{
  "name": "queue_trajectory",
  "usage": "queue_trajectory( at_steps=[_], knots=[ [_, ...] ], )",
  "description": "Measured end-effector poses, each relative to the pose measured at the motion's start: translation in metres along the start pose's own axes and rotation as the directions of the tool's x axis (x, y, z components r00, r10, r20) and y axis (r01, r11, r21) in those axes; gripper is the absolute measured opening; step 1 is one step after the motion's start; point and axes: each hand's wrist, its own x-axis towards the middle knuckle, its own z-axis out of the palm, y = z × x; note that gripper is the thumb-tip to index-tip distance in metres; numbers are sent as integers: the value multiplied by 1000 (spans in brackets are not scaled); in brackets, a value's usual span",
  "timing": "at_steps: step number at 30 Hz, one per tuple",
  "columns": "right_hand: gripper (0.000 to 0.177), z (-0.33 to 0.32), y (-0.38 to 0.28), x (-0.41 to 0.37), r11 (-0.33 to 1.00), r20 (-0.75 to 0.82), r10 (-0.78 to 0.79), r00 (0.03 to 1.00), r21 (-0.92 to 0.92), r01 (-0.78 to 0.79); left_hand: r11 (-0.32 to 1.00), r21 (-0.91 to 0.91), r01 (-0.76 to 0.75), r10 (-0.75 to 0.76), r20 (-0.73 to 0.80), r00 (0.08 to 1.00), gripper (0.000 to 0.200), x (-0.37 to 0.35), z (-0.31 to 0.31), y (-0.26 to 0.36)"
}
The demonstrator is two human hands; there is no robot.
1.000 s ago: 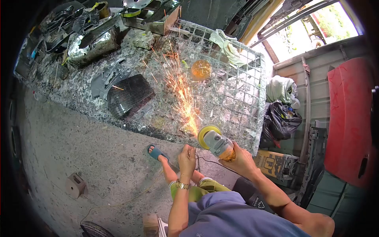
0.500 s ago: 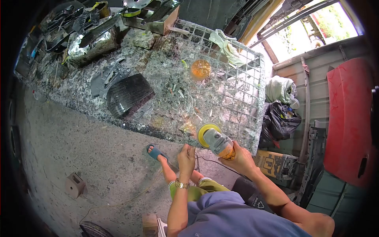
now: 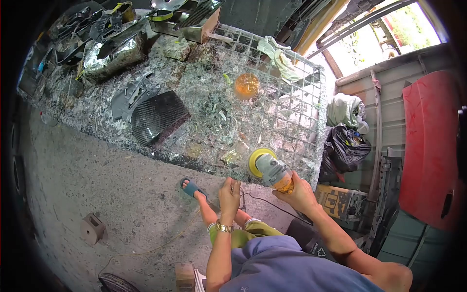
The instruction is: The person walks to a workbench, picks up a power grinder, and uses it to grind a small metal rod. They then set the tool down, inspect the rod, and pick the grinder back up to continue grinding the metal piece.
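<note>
My right hand (image 3: 297, 195) is wrapped round the orange rear body of an angle grinder (image 3: 274, 171). A round yellow pad (image 3: 254, 161) is fitted on the tool's head, and it overlaps the front edge of the bench in this view. To the left, my left hand (image 3: 228, 192) is closed, fingertips pressed together, just in front of the bench edge; what it holds, if anything, I cannot make out. A glossy black carbon-fibre part (image 3: 159, 118) lies on the bench beside a grey bracket-like plastic part (image 3: 134, 97).
The stained bench (image 3: 204, 141) has a wire grid (image 3: 296, 104) at its right side. An orange round container (image 3: 247, 86) and a pale cloth (image 3: 279, 58) are on it. Black bags (image 3: 348, 146) and a red panel (image 3: 430, 151) stand at right. A cord (image 3: 272, 203) trails below the grinder.
My right hand has shifted the grinder a little to the right and slightly away from me. My left hand has stayed in the same place, still closed.
</note>
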Motion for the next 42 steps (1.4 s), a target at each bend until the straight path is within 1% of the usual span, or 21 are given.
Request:
queue_trajectory(
  at_steps=[2, 5, 9, 11, 13, 15, 16, 17, 18, 20, 21, 23, 26, 28, 30, 33, 35, 36, 39, 40, 42],
  knots=[
    [60, -2, 0, -1, 1000, 18, -5, 1000, -2, 5, 997, 27, 78, -79, 36, 996, 25, 0, -2, 5],
    [60, 1, 1, -2, 999, 42, -36, 998, -8, 36, 999, -16, 41, -41, 13, 999, 26, 0, 2, -4],
    [61, 9, 1, -2, 996, 50, -84, 995, 12, 83, 998, -33, 50, -50, 14, 999, 27, 0, 2, -5],
    [61, 12, 4, -1, 997, 51, -77, 996, 7, 76, 999, 15, 28, -28, 17, 999, 27, 1, 1, -4],
    [60, 10, 6, -2, 998, 51, -66, 997, 0, 66, 999, -18, 49, -49, 24, 998, 27, 0, 1, -5],
    [60, 4, 7, -4, 992, 48, -9, 999, 123, 3, 997, -46, 67, -65, 30, 997, 26, -3, 1, -6],
    [60, 5, 15, -5, 992, 45, -10, 999, 128, 4, 991, -122, 55, -56, -6, 998, 23, -7, 1, -6],
    [60, 8, 29, -5, 961, -9, -15, 1000, 277, 17, 979, -199, 36, -45, -41, 998, 20, -8, 3, -4],
    [59, 7, 38, -7, 907, -65, -10, 998, 420, 36, 980, -197, 28, -36, -34, 999, 20, -12, -2, 16],
    [56, -4, 41, -15, 889, -96, 6, 995, 456, 39, 998, -2, -58, 57, -101, 993, 15, -27, -22, 75],
    [53, -5, 50, -15, 859, -120, 5, 993, 509, 57, 997, 6, -73, 73, -105, 992, 15, -31, -25, 85],
    [43, -10, 58, -18, 780, -137, -22, 990, 618, 102, 965, 78, -252, 262, -170, 950, 11, -40, -31, 100],
    [41, -14, 72, -23, 742, -171, -86, 982, 647, 178, 960, 21, -280, 278, -216, 936, 8, -51, -34, 118],
    [42, -19, 69, -30, 725, -177, -84, 981, 664, 182, 953, 17, -303, 299, -229, 927, 8, -56, -34, 123],
    [45, -21, 71, -34, 779, -172, -71, 983, 605, 162, 946, 12, -324, 317, -241, 917, 8, -59, -34, 123],
    [47, -24, 71, -41, 799, -137, -59, 989, 588, 129, 924, 94, -370, 381, -252, 889, 8, -65, -36, 121],
    [47, -24, 68, -46, 751, -130, -78, 989, 645, 144, 995, 15, -96, 97, -178, 979, 15, -72, -37, 124],
    [47, -24, 67, -48, 705, -121, -96, 988, 692, 153, 995, 23, -99, 101, -179, 979, 15, -73, -36, 124],
    [48, -27, 61, -57, 705, -136, -134, 982, 683, 191, 997, -11, -72, 69, -182, 981, 16, -72, -32, 121],
    [48, -26, 61, -57, 700, -134, -134, 982, 688, 190, 993, 23, -117, 119, -152, 981, 15, -71, -31, 120],
    [54, -23, 60, -59, 736, -204, -248, 947, 596, 321, 986, 61, -158, 164, -113, 980, 17, -67, -28, 114]
  ],
)
